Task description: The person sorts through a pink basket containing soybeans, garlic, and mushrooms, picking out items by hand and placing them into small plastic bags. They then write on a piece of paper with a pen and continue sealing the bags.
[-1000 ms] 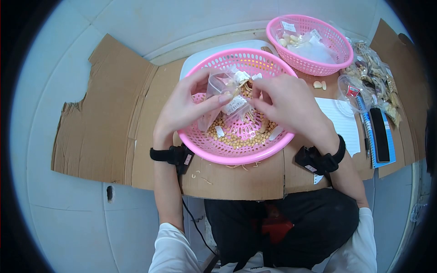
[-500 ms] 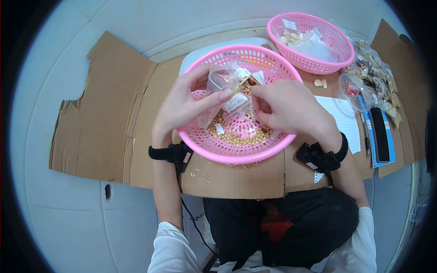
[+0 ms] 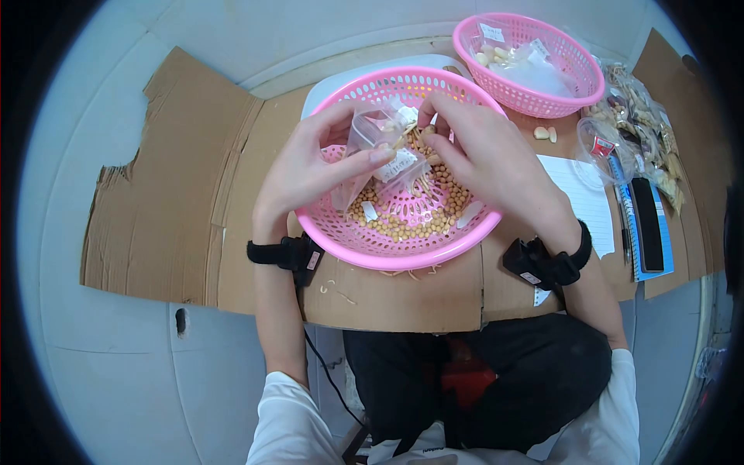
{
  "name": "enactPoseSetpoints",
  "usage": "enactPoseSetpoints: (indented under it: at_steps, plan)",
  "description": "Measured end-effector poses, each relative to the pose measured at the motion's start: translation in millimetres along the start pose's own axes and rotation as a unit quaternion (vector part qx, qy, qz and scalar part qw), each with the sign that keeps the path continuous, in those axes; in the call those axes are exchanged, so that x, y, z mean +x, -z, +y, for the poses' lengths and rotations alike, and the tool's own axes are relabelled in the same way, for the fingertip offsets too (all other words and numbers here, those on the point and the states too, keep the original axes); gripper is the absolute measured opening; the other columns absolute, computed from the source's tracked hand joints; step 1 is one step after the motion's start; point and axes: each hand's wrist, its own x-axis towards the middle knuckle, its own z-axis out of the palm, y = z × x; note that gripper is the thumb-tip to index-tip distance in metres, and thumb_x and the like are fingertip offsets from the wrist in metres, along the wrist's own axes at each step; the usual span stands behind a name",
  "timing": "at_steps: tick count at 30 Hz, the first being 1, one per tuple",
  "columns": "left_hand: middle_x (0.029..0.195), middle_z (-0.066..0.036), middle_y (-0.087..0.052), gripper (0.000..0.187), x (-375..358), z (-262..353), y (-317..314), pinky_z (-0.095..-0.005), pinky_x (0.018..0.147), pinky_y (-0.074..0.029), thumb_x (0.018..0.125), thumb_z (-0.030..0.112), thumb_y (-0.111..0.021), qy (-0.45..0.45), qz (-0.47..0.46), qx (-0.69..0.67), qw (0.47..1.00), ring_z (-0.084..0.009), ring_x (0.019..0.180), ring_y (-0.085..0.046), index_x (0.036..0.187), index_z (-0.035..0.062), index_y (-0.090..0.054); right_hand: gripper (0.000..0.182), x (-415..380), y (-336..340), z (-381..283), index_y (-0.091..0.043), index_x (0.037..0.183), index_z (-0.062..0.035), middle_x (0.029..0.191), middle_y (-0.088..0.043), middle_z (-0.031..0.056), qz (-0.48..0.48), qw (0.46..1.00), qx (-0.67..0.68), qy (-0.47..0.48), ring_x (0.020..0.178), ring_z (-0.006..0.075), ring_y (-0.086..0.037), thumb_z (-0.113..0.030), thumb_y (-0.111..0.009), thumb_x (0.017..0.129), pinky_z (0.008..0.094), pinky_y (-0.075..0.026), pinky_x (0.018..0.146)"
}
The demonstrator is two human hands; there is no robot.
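Note:
My left hand (image 3: 318, 159) holds a clear plastic bag (image 3: 360, 139) with a white handwritten label (image 3: 397, 164). Thin pale root-like pieces (image 3: 412, 139) stick out of its mouth. Bent over those pieces, my right hand (image 3: 480, 147) has thumb and fingers pinched together; what lies between the fingertips is too small to make out. Both hands are above a large pink perforated basket (image 3: 403, 259). Round tan beans (image 3: 411, 230) and white paper scraps (image 3: 370, 211) lie in it.
Behind to the right stands a second pink basket (image 3: 527, 104) with labelled bags. Right of centre are pale pieces (image 3: 545, 134), lined paper (image 3: 577, 201), a clear lid (image 3: 601, 151), a black phone (image 3: 645, 225) on a blue notebook (image 3: 665, 260), and several filled bags (image 3: 639, 116).
My right hand has moved up and left, from the bag's right side to the root-like pieces at its mouth. My left hand still holds the bag. The whole view has shifted slightly.

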Motion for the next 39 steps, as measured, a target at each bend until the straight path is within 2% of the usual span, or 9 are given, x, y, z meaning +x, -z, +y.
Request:
enactPoseSetpoints:
  at_steps: [10,23,26,28,32,35,37,38,39]
  plan:
    - [0.123,-0.011,-0.074,0.064,-0.4,1.6,0.8,-0.0356,0.1,-0.056,0.089,0.027,-0.088,0.008,-0.019,-0.007,1.0,-0.0187,0.113,-0.071,0.141,-0.0017,-0.064,0.017,7.9,-10.1,4.6,-0.06,0.11,0.0025,0.095,-0.071,0.0218,0.131,0.985,0.116,0.011,0.091,0.0403,-0.07,-0.011,-0.063,0.101,0.049,-0.054,0.08]
    - [0.125,-0.011,-0.073,0.065,-0.6,-3.6,2.8,-0.0367,0.102,-0.055,0.085,0.026,-0.088,0.012,-0.026,-0.011,1.0,-0.019,0.116,-0.07,0.14,-0.0016,-0.065,0.026,8.2,-0.6,-7.3,-0.063,0.099,0.0022,0.081,-0.07,0.0182,0.14,0.979,0.148,0.002,0.076,0.0352,-0.069,-0.023,-0.067,0.104,0.045,-0.052,0.069]
    - [0.124,-0.011,-0.073,0.065,0.0,-6.2,5.0,-0.0366,0.102,-0.054,0.084,0.027,-0.089,-0.004,-0.034,0.02,0.999,-0.0189,0.116,-0.07,0.138,-0.0019,-0.066,0.026,6.2,5.2,-10.3,-0.066,0.096,0.0012,0.079,-0.069,0.0183,0.061,0.989,0.136,0.011,0.075,0.0347,-0.069,-0.024,-0.067,0.104,0.0441,-0.052,0.068]
    - [0.123,-0.011,-0.074,0.064,0.3,-8.7,5.4,-0.0361,0.101,-0.055,0.084,0.028,-0.088,-0.01,-0.038,0.013,0.999,-0.0187,0.114,-0.07,0.137,-0.0015,-0.067,0.023,6.6,1.1,-6.1,-0.071,0.098,0.0003,0.079,-0.068,0.019,0.076,0.984,0.139,0.086,0.075,0.0355,-0.068,-0.022,-0.067,0.104,0.0438,-0.052,0.069]
    - [0.122,-0.011,-0.075,0.064,-0.3,-2.9,3.2,-0.036,0.1,-0.055,0.086,0.029,-0.088,0.01,-0.037,0.006,0.999,-0.0187,0.112,-0.071,0.138,-0.0013,-0.067,0.022,6.8,-2.8,-3.6,-0.074,0.102,0.0006,0.082,-0.07,0.0204,0.13,0.975,0.181,0.019,0.078,0.0368,-0.068,-0.019,-0.066,0.102,0.0448,-0.053,0.073]
    - [0.121,-0.011,-0.075,0.062,0.4,-2.4,1.2,-0.0363,0.098,-0.056,0.087,0.029,-0.087,0.018,-0.022,-0.008,1.0,-0.0187,0.11,-0.071,0.138,-0.0017,-0.067,0.022,2.9,-6.9,7.4,-0.076,0.099,0.001,0.086,-0.072,0.021,0.107,0.993,0.055,0.007,0.081,0.0374,-0.07,-0.018,-0.066,0.099,0.0465,-0.055,0.076]
    - [0.121,-0.011,-0.075,0.062,1.1,-2.3,0.9,-0.0363,0.098,-0.056,0.088,0.03,-0.086,0.009,0.006,0.001,1.0,-0.0188,0.109,-0.071,0.138,-0.0014,-0.067,0.023,-2.2,-5.8,9.3,-0.076,0.089,0.0008,0.087,-0.074,0.0215,0.011,0.995,-0.092,0.045,0.082,0.0385,-0.072,-0.02,-0.068,0.094,0.0489,-0.057,0.076]
    - [0.121,-0.011,-0.075,0.062,0.3,-0.8,1.8,-0.0363,0.098,-0.056,0.088,0.03,-0.086,0.01,0.007,0.001,1.0,-0.0188,0.109,-0.071,0.138,-0.0014,-0.067,0.023,-3.1,-5.4,8.2,-0.076,0.089,0.0008,0.087,-0.074,0.0215,0.01,0.995,-0.091,0.047,0.082,0.0385,-0.072,-0.02,-0.068,0.094,0.0489,-0.057,0.076]
    - [0.125,-0.011,-0.073,0.057,-0.1,1.6,2.8,-0.036,0.101,-0.055,0.09,0.021,-0.083,0.014,-0.002,0.005,1.0,-0.0178,0.113,-0.069,0.139,-0.0018,-0.065,0.023,-3.8,-4.2,6.7,-0.076,0.085,-0.0001,0.085,-0.074,0.0211,-0.046,0.991,-0.12,0.032,0.081,0.0388,-0.073,-0.021,-0.069,0.093,0.0498,-0.058,0.076]
